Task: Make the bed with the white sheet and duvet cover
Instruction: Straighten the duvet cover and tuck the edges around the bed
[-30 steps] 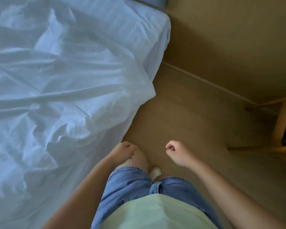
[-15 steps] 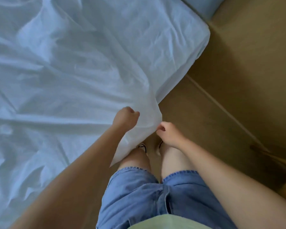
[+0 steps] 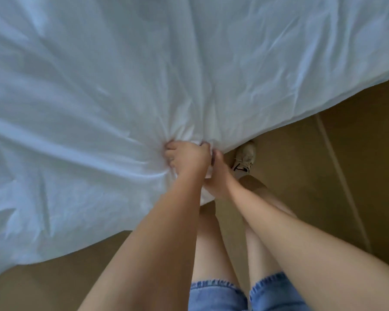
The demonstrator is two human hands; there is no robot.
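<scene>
Tan floor (image 3: 323, 176) was seen below; the white sheet (image 3: 121, 86) was bunched in the grip of the left hand (image 3: 186, 158), its edge clutched by the right hand (image 3: 219, 178).

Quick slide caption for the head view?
The left hand and right hand grip the white sheet at its bunched edge.

both bare forearms reach forward and down and meet at the wrists. the left hand (image 3: 186, 157) is fisted, knuckles up, its fingers curled into a bunch of white sheet (image 3: 121, 86). the right hand (image 3: 219, 178) lies just beside and below it, thumb forward, fingers hidden beneath the left wrist.
</scene>
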